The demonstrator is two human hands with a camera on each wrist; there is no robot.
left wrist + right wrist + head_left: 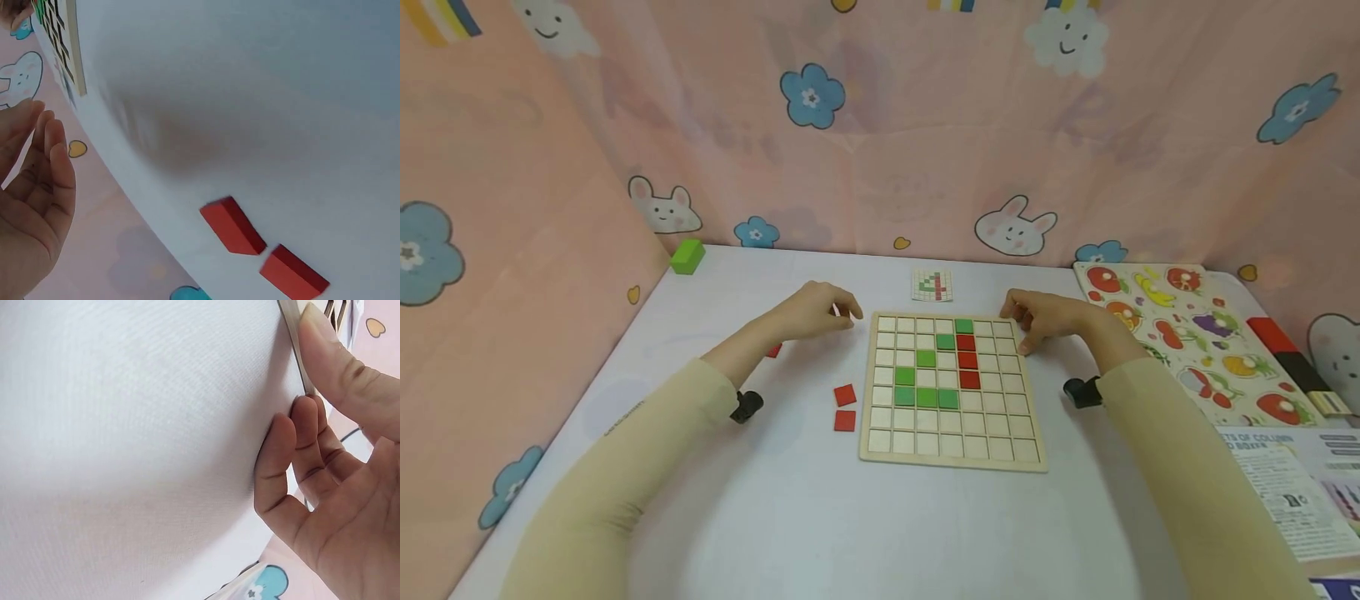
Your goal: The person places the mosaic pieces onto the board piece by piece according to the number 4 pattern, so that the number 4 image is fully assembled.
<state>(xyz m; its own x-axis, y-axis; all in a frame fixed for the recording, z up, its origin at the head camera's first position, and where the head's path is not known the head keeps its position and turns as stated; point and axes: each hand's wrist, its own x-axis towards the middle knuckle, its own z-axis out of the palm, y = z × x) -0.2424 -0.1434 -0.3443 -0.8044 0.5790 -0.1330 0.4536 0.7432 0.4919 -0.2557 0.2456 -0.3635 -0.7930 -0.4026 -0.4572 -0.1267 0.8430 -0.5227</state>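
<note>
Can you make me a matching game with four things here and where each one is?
Things:
1. bright green rectangular block
2. small square printed pattern card
3. pair of loose red square tiles
4. person's right hand

Places:
A. at the right edge of the square wooden grid board
B. far left corner of the white table
C. beside the grid board's left edge
D. just beyond the grid board's far edge

Pairs: 1-B, 2-D, 3-C, 4-A

We're seeing a flat grid board (973,423) bearing green and red tiles (947,398). Loose red squares (845,421) are lying at its nine o'clock.
</note>
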